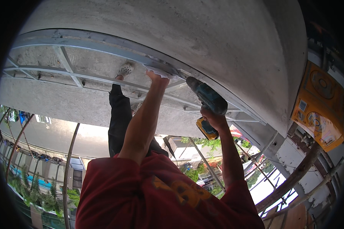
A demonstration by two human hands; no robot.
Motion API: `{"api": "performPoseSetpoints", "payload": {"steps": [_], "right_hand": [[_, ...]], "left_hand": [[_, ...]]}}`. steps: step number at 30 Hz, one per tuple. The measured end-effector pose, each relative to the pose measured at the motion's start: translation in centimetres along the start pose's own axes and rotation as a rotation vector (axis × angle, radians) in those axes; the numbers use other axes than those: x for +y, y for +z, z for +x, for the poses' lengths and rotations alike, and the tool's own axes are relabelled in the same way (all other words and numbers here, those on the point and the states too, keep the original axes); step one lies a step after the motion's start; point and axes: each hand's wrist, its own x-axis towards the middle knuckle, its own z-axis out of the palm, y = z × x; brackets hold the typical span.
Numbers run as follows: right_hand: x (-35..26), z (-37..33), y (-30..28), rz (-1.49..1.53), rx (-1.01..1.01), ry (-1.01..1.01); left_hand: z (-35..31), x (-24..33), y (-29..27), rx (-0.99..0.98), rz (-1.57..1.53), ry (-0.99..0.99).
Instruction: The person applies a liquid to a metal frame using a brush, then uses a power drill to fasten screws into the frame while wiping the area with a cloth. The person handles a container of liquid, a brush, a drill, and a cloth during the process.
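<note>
My right hand (pixel 214 117) is wrapped round the handle of a teal and black cordless drill (pixel 210 96) with a yellow-edged battery. The drill's nose points up and left, close to a grey metal frame (pixel 114 46). At that frame, left of the drill's tip, my left hand (pixel 156 75) reaches up with the arm stretched out. A crumpled white sheet-like piece (pixel 159 71) lies against this hand at the rail. The fingers of that hand are hidden, so its grip does not show. Whether the drill's bit touches the metal cannot be made out.
Bare concrete (pixel 218 38) curves behind the frame. An orange-yellow carton (pixel 319 103) stands at the right, near thick poles (pixel 302 175). My dark-trousered leg (pixel 118 114) and a light clog (pixel 125 69) show below the rails. Slender poles (pixel 70 164), buildings and greenery lie beyond the edge.
</note>
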Motion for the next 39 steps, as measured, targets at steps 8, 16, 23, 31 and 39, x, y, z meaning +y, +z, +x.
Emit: {"api": "performPoseSetpoints", "payload": {"steps": [8,16,23,31,39], "right_hand": [[-3.8,1.4,-1.8,-0.128,-0.085,0.132],[-5.8,1.8,-2.3,-0.242,-0.1,0.134],[-5.8,2.7,-3.1,-0.353,-0.125,0.12],[-7.6,2.5,-3.1,-0.502,-0.12,0.062],[-7.5,2.1,-3.0,-0.674,-0.12,-0.072]], "left_hand": [[0.1,0.6,0.1,-0.058,-0.069,-0.108],[0.1,0.0,0.5,0.278,0.06,-0.059],[-0.2,0.4,-0.2,0.137,0.123,-0.149],[0.8,0.2,-3.6,-0.183,-0.022,-0.208],[0.7,0.2,-1.8,0.016,0.035,-0.21]]}}
